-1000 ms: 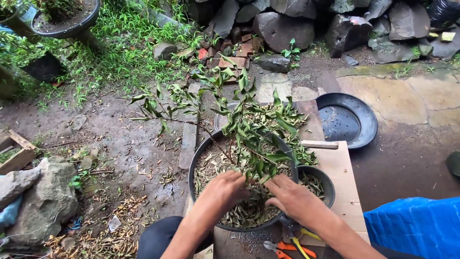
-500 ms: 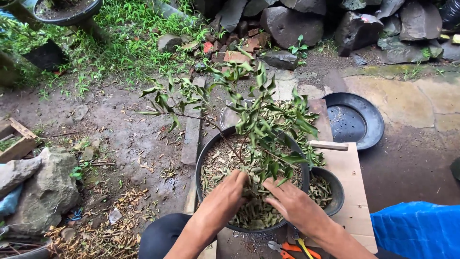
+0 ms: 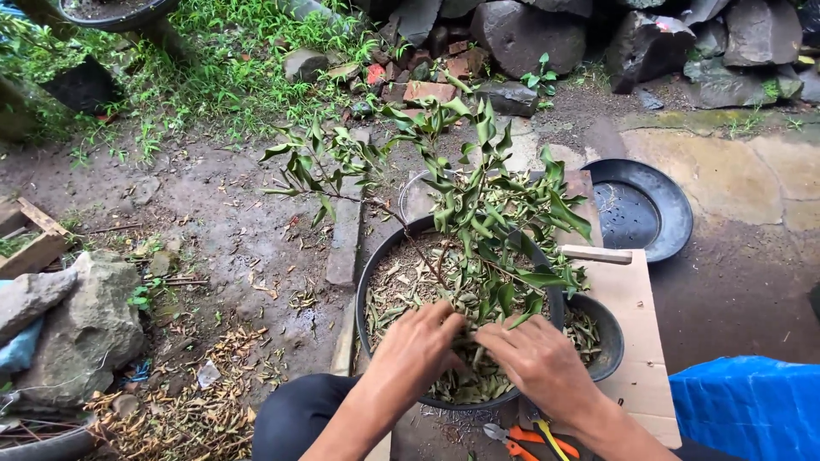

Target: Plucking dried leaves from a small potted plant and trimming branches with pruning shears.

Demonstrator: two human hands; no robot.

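A small leafy tree [image 3: 478,196] grows from a wide black pot [image 3: 376,256] whose soil is covered with dry fallen leaves. My left hand [image 3: 418,346] and my right hand [image 3: 534,358] both rest on the leaf litter at the foot of the trunk, fingertips close together and pressed into the leaves near the stem. What the fingers hold, if anything, is hidden by leaves. The pot stands on a wooden board [image 3: 632,316].
A smaller black bowl [image 3: 608,329] of cut leaves sits right of the pot. An empty black tray [image 3: 641,209] lies behind. Orange and yellow handled cutters [image 3: 521,435] lie on the board by my wrist. Blue cloth [image 3: 752,405] at right, rocks [image 3: 77,324] at left.
My view has shifted slightly left and down. Both hands have drawn closer together at the base of the trunk, and the branches have swayed a little.
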